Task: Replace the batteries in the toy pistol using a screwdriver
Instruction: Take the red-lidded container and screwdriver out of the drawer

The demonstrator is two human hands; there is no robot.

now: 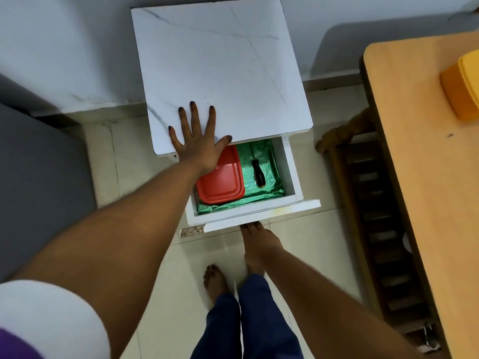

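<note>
A white side table [220,60] stands against the wall with its drawer [290,172] pulled out. Inside, on a green liner [261,156], lies a screwdriver [258,172] with a black handle, beside a red lidded box [220,182]. My left hand [198,141] rests flat on the front edge of the table top, fingers spread, holding nothing. My right hand [259,237] is under the drawer's front panel [261,215], its fingertips hidden beneath the edge. No toy pistol is in view.
A wooden table [414,177] runs along the right side with a yellow-orange container [464,89] on it. A wooden chair or rack [375,224] stands between it and the drawer. My bare feet [215,281] stand on the tiled floor below the drawer.
</note>
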